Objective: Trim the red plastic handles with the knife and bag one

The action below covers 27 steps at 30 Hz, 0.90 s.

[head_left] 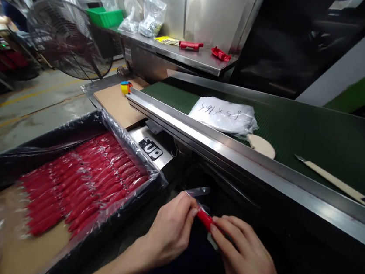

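Between my two hands is a slim red piece [204, 219], partly covered by my fingers. My left hand [172, 224] is closed on its upper left end, thumb and fingers pinched together. A strip of clear plastic film [198, 191] sticks out just beyond those fingers. My right hand [244, 254] grips the lower right end with fingertips along it; the thumb is hidden. Left of my hands, a black-lined box [142, 203] holds rows of similar red pieces [99, 176] in clear plastic, some showing metallic ends.
A conveyor's metal rail [209, 135] runs ahead of my hands. On its green belt [289, 127] are a white plastic packet [224, 115], a cream rounded piece [262, 146] and a pale-handled knife [332, 177]. Behind are a steel shelf [204, 62] and a fan [68, 38].
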Tool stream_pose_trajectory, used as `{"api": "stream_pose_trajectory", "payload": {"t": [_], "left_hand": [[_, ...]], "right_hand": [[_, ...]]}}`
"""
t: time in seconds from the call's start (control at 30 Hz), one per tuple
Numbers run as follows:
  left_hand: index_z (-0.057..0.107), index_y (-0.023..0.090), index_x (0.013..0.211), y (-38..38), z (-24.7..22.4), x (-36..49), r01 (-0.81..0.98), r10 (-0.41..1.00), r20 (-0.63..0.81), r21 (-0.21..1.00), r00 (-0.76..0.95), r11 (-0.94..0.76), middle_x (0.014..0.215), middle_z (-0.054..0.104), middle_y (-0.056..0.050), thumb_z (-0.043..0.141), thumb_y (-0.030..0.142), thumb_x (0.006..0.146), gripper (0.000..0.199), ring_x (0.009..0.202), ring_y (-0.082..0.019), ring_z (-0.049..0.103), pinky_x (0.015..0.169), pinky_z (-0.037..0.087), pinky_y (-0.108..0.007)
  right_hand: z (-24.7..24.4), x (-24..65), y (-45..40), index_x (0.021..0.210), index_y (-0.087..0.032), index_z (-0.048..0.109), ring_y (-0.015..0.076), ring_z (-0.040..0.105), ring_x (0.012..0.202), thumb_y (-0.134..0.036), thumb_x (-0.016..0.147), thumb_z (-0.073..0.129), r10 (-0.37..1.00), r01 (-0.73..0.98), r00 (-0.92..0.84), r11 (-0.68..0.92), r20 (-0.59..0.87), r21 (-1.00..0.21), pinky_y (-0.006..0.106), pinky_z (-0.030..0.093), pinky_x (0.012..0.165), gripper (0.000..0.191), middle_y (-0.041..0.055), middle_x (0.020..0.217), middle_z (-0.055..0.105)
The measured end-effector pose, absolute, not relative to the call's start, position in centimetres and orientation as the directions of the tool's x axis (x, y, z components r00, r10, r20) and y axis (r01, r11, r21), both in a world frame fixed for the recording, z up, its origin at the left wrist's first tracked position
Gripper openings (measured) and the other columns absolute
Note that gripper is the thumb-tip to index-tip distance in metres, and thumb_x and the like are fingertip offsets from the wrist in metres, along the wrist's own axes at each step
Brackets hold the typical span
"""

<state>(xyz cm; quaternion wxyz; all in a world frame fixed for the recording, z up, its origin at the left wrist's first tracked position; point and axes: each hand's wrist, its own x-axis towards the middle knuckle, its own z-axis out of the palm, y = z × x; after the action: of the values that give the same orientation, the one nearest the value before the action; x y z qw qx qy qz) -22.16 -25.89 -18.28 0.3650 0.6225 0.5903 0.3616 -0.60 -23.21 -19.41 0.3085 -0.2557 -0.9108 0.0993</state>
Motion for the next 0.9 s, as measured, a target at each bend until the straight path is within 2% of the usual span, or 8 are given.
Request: {"api": "stream_pose_trajectory", "payload": {"t": [0.13, 0.23, 0.37, 0.43, 0.53, 0.63, 0.77, 0.9], "left_hand": [[0.051, 0.019, 0.088, -26.9, -18.2, -23.3, 0.489, 1.000, 0.031, 0.872, -0.003, -0.025, 0.085, 0.051, -0.004, 0.038, 0.023, 0.098, 0.017, 0.074, -0.015, 0.046, 0.069, 0.035, -0.030], [0.051, 0.019, 0.088, -27.5, -18.1, -23.5, 0.458, 0.997, 0.058, 0.889, -0.056, -0.026, 0.083, 0.049, -0.003, 0.039, 0.023, 0.098, 0.016, 0.071, -0.014, 0.046, 0.067, 0.036, -0.029], [0.051, 0.018, 0.087, -28.1, -18.5, -22.1, 0.406, 0.991, 0.108, 0.911, -0.076, -0.069, 0.084, 0.052, -0.003, 0.040, 0.020, 0.098, 0.015, 0.074, -0.013, 0.049, 0.068, 0.040, -0.027], [0.051, 0.018, 0.088, -28.3, -18.6, -21.5, 0.393, 0.987, 0.137, 0.915, -0.082, -0.094, 0.084, 0.053, -0.004, 0.039, 0.019, 0.098, 0.016, 0.075, -0.013, 0.051, 0.068, 0.042, -0.026], [0.052, 0.017, 0.091, -28.3, -18.3, -21.6, 0.402, 0.977, 0.203, 0.901, -0.061, -0.162, 0.086, 0.055, -0.005, 0.038, 0.016, 0.097, 0.015, 0.078, -0.014, 0.052, 0.071, 0.044, -0.027], [0.052, 0.016, 0.090, -28.1, -17.5, -22.5, 0.461, 0.968, 0.249, 0.858, 0.015, -0.228, 0.085, 0.056, -0.007, 0.040, 0.013, 0.095, 0.013, 0.074, -0.015, 0.052, 0.067, 0.045, -0.028], [0.053, 0.015, 0.095, -28.4, -16.6, -23.7, 0.551, 0.912, 0.342, 0.727, 0.228, -0.411, 0.086, 0.061, -0.007, 0.049, 0.015, 0.090, 0.007, 0.077, -0.017, 0.057, 0.070, 0.049, -0.029], [0.038, 0.017, 0.134, -30.0, -16.7, -24.9, 0.621, 0.892, 0.376, 0.645, 0.250, -0.445, 0.122, 0.056, -0.016, 0.062, 0.035, 0.088, 0.055, 0.110, -0.025, 0.056, 0.092, 0.050, -0.040]], "right_hand": [[-18.7, -2.5, -24.1, 0.113, -0.012, 0.065, 0.0228, 0.063, 0.106, 0.003, 0.084, 0.054, 0.600, 0.428, -0.538, 0.800, 0.593, -0.421, 0.036, 0.056, 0.087, 0.034, 0.0131, 0.108, 0.066], [-18.2, -4.4, -25.2, 0.099, -0.012, 0.067, 0.0135, 0.066, 0.083, 0.002, 0.082, 0.065, 0.682, 0.502, -0.314, 0.709, 0.660, -0.495, 0.025, 0.054, 0.076, 0.022, 0.0066, 0.092, 0.068], [-18.4, -6.8, -26.5, 0.092, -0.013, 0.067, 0.0113, 0.064, 0.074, 0.002, 0.079, 0.069, 0.703, 0.548, -0.119, 0.636, 0.701, -0.544, 0.023, 0.052, 0.068, 0.020, 0.0034, 0.081, 0.067], [-18.8, -7.0, -26.3, 0.099, -0.012, 0.067, 0.0134, 0.064, 0.080, 0.004, 0.079, 0.067, 0.702, 0.505, -0.160, 0.662, 0.694, -0.553, 0.025, 0.053, 0.071, 0.026, 0.0056, 0.086, 0.067], [-19.3, -5.7, -25.0, 0.116, -0.012, 0.064, 0.0216, 0.061, 0.104, 0.004, 0.084, 0.057, 0.634, 0.385, -0.450, 0.774, 0.629, -0.503, 0.034, 0.055, 0.084, 0.037, 0.0124, 0.107, 0.063], [-19.5, -4.0, -23.3, 0.117, -0.020, 0.066, 0.0287, 0.051, 0.123, -0.001, 0.087, 0.052, 0.557, 0.331, -0.632, 0.823, 0.539, -0.461, 0.041, 0.055, 0.089, 0.038, 0.0146, 0.129, 0.052], [-19.1, -4.1, -22.9, 0.116, -0.022, 0.064, 0.0217, 0.063, 0.109, -0.012, 0.091, 0.051, 0.544, 0.259, -0.710, 0.793, 0.447, -0.552, 0.026, 0.059, 0.078, 0.030, 0.0126, 0.128, 0.055], [-18.4, -6.3, -23.7, 0.109, -0.027, 0.064, 0.0150, 0.070, 0.086, -0.021, 0.090, 0.058, 0.626, 0.230, -0.624, 0.719, 0.468, -0.656, 0.016, 0.058, 0.077, 0.020, 0.0023, 0.101, 0.069]]}}
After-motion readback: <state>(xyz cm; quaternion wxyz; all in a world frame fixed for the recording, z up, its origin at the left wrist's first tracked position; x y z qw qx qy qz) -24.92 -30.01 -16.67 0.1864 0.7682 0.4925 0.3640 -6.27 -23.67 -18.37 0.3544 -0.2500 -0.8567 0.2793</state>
